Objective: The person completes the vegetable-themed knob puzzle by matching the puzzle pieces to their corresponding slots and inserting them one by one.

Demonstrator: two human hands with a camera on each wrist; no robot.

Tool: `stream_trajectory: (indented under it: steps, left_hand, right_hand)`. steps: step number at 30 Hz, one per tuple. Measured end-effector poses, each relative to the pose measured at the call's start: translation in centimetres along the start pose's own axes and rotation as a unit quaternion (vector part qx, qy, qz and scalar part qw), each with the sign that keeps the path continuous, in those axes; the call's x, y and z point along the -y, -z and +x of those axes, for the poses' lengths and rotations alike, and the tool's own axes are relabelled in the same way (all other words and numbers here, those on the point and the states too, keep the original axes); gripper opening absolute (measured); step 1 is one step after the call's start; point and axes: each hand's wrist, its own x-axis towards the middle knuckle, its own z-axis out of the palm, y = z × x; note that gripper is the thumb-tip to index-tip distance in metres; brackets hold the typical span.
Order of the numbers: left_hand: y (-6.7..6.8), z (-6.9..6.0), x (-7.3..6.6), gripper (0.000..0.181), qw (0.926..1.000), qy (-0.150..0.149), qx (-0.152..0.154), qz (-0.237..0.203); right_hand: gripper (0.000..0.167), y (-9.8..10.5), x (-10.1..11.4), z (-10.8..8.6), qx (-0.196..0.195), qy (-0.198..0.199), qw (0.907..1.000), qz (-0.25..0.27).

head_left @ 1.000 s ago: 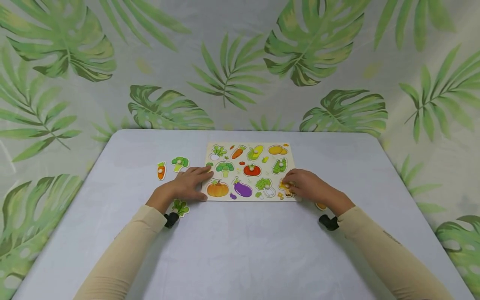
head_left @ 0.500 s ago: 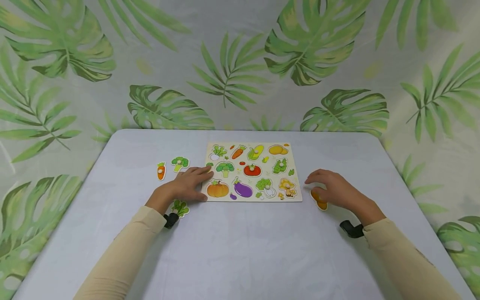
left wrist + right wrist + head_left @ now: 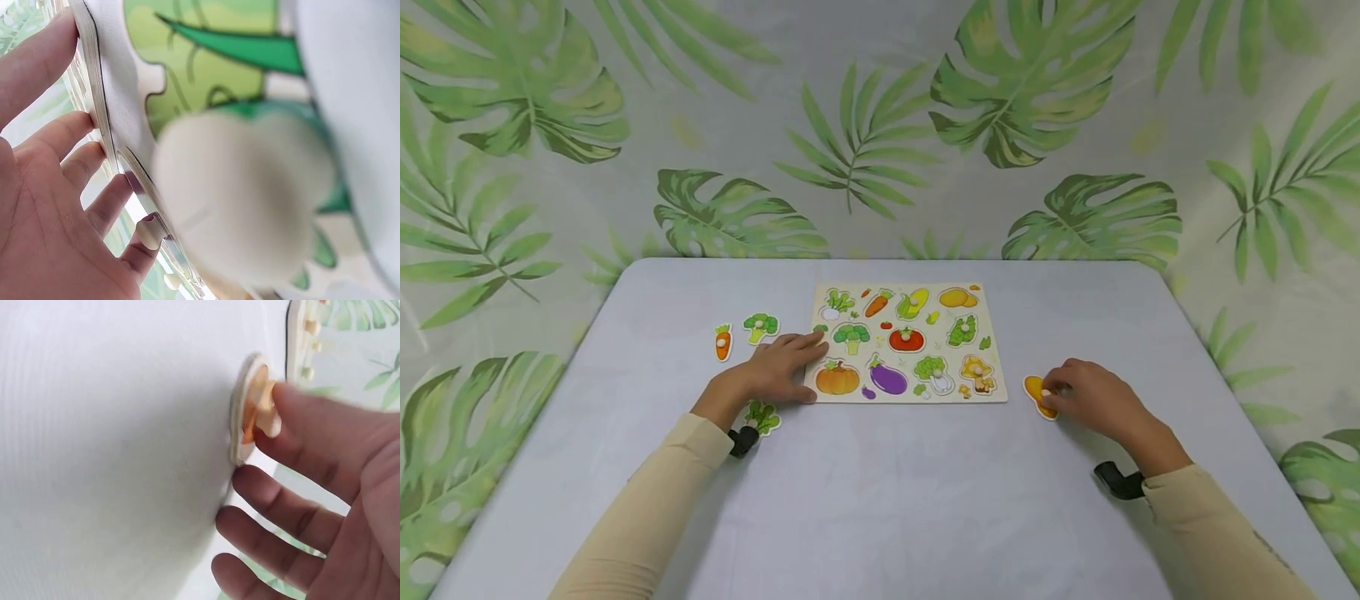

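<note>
A cream board [image 3: 936, 346] printed with vegetables lies mid-table. My left hand [image 3: 778, 367] rests over its left edge; the left wrist view shows the hand [image 3: 56, 200] with fingers spread against that edge. To the right of the board, my right hand [image 3: 1101, 404] holds an orange piece [image 3: 1036, 393] at its knob. In the right wrist view, thumb and index finger of the hand [image 3: 337, 481] pinch the knob on the piece [image 3: 253, 394], which stays flat on the cloth; the other fingers are loosely bent.
Left of the board lie a carrot piece [image 3: 722, 346] and a broccoli piece [image 3: 762, 323]. A leafy green piece [image 3: 765, 417] is partly hidden by my left wrist, and looms close, knob blurred, in the left wrist view. Leaf-patterned cloth hangs behind the table.
My right hand has moved right from the mushroom at the board's lower right corner to the orange piece, and taken its knob. My left hand has stayed in place.
</note>
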Motion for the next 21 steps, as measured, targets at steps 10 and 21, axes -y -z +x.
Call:
stream_trajectory:
  steps: [10, 21]
  left_hand:
    - [0.09, -0.08, -0.12, 0.083, 1.0, 0.004, 0.0, -0.006]
    - [0.02, -0.14, -0.25, 0.083, 1.0, 0.002, -0.004, -0.001]
  right_hand:
    - [0.011, -0.67, 0.28, 0.25, -0.022, -0.008, 0.9994, -0.025]
    - [0.016, -0.94, 0.58, 0.4, -0.026, -0.025, 0.9993, -0.01]
